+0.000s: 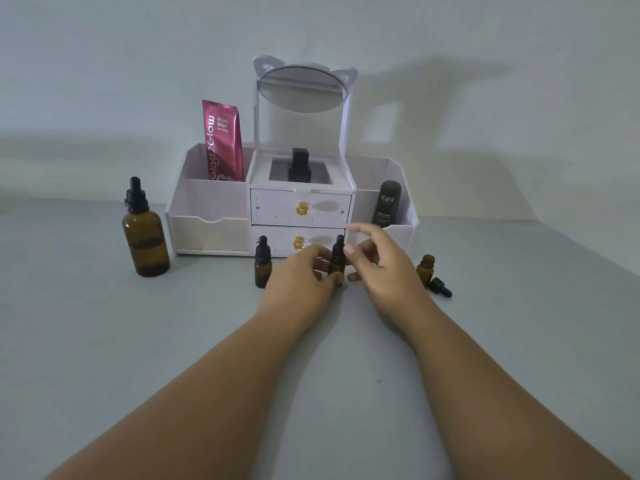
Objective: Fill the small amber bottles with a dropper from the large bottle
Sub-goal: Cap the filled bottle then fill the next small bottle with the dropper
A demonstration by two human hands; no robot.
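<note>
Here left hand (301, 275) fingers (317, 251) grasp a small bottle (336, 263), right hand (384, 265) released, organizer (207, 209) just behind.

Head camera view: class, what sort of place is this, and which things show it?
Probably a home vanity table: a white cosmetics organiser, its cat-eared mirror, and a pink body serum tube.

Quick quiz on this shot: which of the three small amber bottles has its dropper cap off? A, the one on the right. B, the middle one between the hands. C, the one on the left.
A: the right small bottle stands open-necked with its dropper cap lying on the table beside it; the left small bottle and the middle small bottle are capped.
</note>
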